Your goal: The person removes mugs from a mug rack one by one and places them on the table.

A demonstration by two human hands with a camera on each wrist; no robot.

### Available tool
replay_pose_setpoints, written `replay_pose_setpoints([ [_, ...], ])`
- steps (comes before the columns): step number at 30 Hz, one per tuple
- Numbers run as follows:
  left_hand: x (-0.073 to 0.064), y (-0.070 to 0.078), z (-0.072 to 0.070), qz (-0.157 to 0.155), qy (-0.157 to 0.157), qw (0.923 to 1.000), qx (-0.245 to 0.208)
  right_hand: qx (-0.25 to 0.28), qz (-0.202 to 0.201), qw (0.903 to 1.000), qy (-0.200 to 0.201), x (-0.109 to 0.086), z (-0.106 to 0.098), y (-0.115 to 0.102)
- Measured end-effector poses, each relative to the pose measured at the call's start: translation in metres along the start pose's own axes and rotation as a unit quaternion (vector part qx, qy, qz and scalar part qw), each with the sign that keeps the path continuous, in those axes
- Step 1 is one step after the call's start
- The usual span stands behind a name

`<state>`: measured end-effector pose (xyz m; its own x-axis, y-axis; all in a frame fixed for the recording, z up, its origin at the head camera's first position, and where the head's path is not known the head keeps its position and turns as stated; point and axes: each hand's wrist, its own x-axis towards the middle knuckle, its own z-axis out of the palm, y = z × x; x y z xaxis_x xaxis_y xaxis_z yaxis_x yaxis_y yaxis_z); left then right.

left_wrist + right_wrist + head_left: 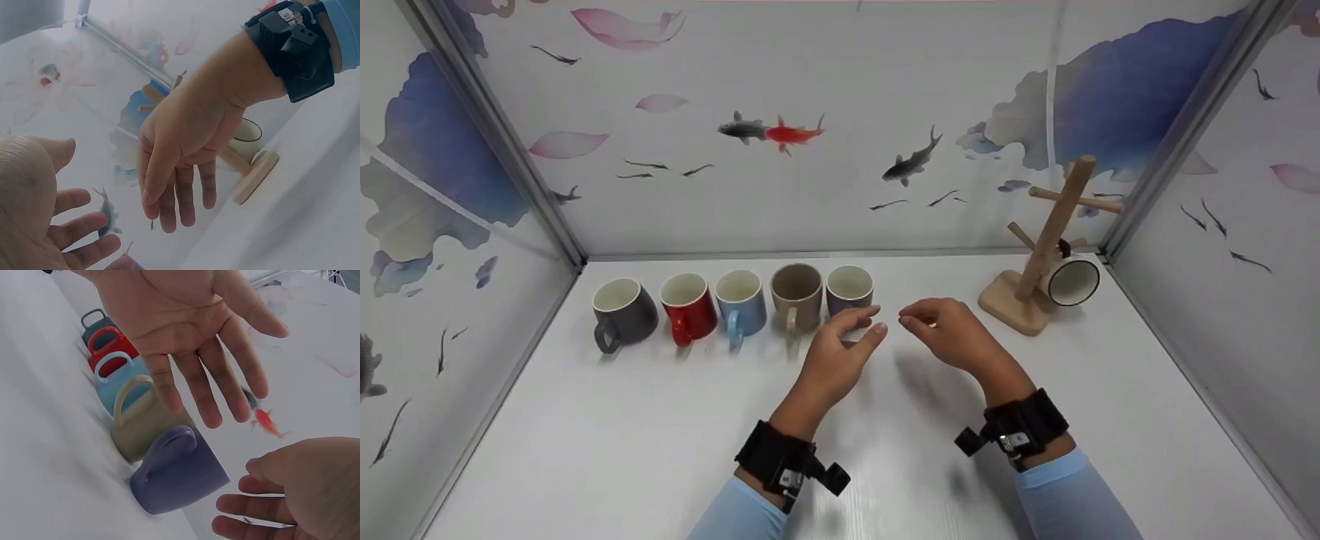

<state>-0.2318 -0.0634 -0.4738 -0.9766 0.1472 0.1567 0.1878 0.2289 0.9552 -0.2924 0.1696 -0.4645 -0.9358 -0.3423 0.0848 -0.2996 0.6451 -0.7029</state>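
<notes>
My left hand [834, 358] hovers over the table just in front of the purple mug [840, 301], fingers spread and nothing held. To its right is my right hand [952, 334], also in the air with loosely bent fingers and no object in it; in the left wrist view its thumb lies close to the index finger. The purple mug [180, 475] stands at the right end of a row, its handle plain in the right wrist view. Next to it come a tan mug [802, 300], a light blue mug [746, 311], a red mug [694, 311] and a dark grey mug [634, 319].
At the back right stands a wooden mug tree [1054, 232] with pegs. A white mug [1072, 281] with a black rim hangs low on its right side. White panels [840, 202] painted with fish and petals wall the white table [607, 450] at the back and sides.
</notes>
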Motion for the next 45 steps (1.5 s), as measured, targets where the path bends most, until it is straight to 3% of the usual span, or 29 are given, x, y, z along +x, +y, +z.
replay_pose_setpoints([
  [12, -0.005, -0.007, 0.02, -0.011, -0.039, 0.9992, 0.008, -0.039, 0.016, 0.9977, 0.054, -0.008, -0.042, 0.019],
  [20, -0.009, -0.012, 0.031, -0.018, -0.1, 0.9941, 0.037, -0.078, 0.095, 0.9924, 0.002, -0.015, -0.067, 0.036],
  [25, -0.012, -0.014, 0.038, -0.019, -0.124, 0.9912, 0.042, -0.083, 0.111, 0.9902, -0.01, -0.021, -0.077, 0.043],
  [37, -0.018, -0.013, 0.05, -0.009, -0.149, 0.988, 0.038, -0.062, 0.108, 0.991, 0.051, -0.03, -0.1, 0.029],
  [45, -0.022, -0.014, 0.063, -0.015, -0.176, 0.9832, 0.047, -0.074, 0.108, 0.9843, 0.118, -0.032, -0.14, 0.016],
])
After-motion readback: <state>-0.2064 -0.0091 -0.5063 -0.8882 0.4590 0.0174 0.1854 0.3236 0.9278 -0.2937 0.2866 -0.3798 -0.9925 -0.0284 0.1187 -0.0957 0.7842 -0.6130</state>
